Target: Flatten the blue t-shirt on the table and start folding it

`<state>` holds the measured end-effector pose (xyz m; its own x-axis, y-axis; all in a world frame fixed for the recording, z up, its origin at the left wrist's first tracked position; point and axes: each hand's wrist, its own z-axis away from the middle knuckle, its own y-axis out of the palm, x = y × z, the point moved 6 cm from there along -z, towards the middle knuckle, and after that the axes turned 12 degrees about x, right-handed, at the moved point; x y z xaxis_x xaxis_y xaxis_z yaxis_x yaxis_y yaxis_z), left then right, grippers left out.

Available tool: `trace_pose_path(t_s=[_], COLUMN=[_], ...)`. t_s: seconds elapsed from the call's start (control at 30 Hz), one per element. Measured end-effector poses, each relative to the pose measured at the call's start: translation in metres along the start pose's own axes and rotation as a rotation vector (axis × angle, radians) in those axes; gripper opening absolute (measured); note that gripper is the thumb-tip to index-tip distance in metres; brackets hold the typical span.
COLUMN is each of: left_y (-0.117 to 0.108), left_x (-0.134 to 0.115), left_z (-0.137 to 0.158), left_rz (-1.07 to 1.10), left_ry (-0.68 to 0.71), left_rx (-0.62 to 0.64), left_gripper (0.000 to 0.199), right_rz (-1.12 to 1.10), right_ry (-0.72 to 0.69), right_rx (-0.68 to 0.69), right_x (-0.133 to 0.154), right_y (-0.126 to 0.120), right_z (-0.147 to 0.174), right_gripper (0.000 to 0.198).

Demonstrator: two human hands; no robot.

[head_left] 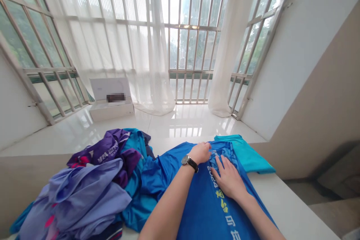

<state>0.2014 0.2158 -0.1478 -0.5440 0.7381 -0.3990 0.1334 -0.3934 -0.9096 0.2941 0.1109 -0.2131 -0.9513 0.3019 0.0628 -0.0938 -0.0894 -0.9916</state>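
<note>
A blue T-shirt (pixel 194 210) with white and yellow printed lettering lies spread over the front of the white ledge. My left hand (pixel 200 152), with a watch (pixel 188 161) on its wrist, is at the shirt's far edge, its fingers curled closed on the fabric there. Flat on the print lies my right hand (pixel 229 178), fingers spread and holding nothing. Beyond it, a turquoise garment (pixel 250 155), which looks folded, sticks out from beside the blue shirt. The left sleeve side of the shirt touches a heap of clothes.
To the left, the heap holds a lavender garment (pixel 75 195), a purple printed shirt (pixel 112 153) and a teal one (pixel 137 210). A white box (pixel 112 111) with its lid raised stands farther back on the ledge (pixel 157 127). Sheer curtains (pixel 153 63) hang before barred windows.
</note>
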Motion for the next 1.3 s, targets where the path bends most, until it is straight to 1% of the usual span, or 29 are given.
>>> trace_pose_path(t_s=[0.07, 0.13, 0.23, 0.33, 0.43, 0.53, 0.6, 0.7, 0.8, 0.9, 1.03, 1.13, 1.2, 1.27, 1.3], left_y=[-0.011, -0.026, -0.053, -0.075, -0.087, -0.087, -0.083, -0.075, -0.065, -0.056, -0.046, -0.042, -0.042, -0.043, -0.044], left_x=[0.0, 0.005, 0.023, 0.046, 0.062, 0.068, 0.069, 0.067, 0.064, 0.063, 0.066, 0.069, 0.069, 0.067, 0.066], left_z=[0.021, 0.047, 0.093, 0.144, 0.189, 0.218, 0.226, 0.228, 0.226, 0.226, 0.226, 0.222, 0.219, 0.217, 0.217], left_rz=[-0.06, -0.117, -0.198, -0.28, -0.351, -0.388, -0.4, -0.411, -0.408, -0.395, -0.389, -0.394, -0.388, -0.372, -0.361], left_ry=[-0.012, -0.045, -0.139, -0.265, -0.372, -0.423, -0.436, -0.435, -0.434, -0.443, -0.467, -0.472, -0.473, -0.477, -0.479], left_rx=[0.051, 0.085, 0.133, 0.188, 0.251, 0.331, 0.373, 0.393, 0.371, 0.309, 0.235, 0.222, 0.211, 0.186, 0.164], left_gripper=[0.038, 0.04, 0.039, 0.038, 0.043, 0.058, 0.066, 0.071, 0.074, 0.073, 0.053, 0.036, 0.026, 0.019, 0.019], right_rz=[0.019, 0.015, -0.002, -0.015, -0.031, -0.052, -0.067, -0.097, -0.14, -0.204, -0.333, -0.454, -0.538, -0.626, -0.674], right_ry=[0.012, 0.014, 0.013, 0.013, 0.014, 0.013, 0.01, 0.003, -0.01, -0.032, -0.056, -0.082, -0.139, -0.234, -0.286], right_rx=[0.037, 0.055, 0.056, 0.049, 0.041, 0.034, 0.032, 0.024, 0.004, -0.029, -0.115, -0.238, -0.326, -0.379, -0.388], right_x=[-0.001, -0.001, -0.001, 0.0, 0.0, -0.001, -0.001, -0.003, -0.003, -0.004, -0.008, -0.005, 0.006, 0.028, 0.041], right_y=[0.002, 0.001, 0.0, 0.001, 0.0, 0.0, 0.001, 0.002, 0.002, 0.0, -0.008, -0.028, -0.046, -0.064, -0.071], right_z=[-0.002, -0.003, -0.003, -0.003, -0.003, -0.004, -0.006, -0.007, -0.008, -0.008, -0.007, -0.005, -0.004, -0.004, -0.004], right_gripper=[0.07, 0.072, 0.073, 0.073, 0.074, 0.074, 0.074, 0.073, 0.073, 0.073, 0.069, 0.06, 0.054, 0.051, 0.05])
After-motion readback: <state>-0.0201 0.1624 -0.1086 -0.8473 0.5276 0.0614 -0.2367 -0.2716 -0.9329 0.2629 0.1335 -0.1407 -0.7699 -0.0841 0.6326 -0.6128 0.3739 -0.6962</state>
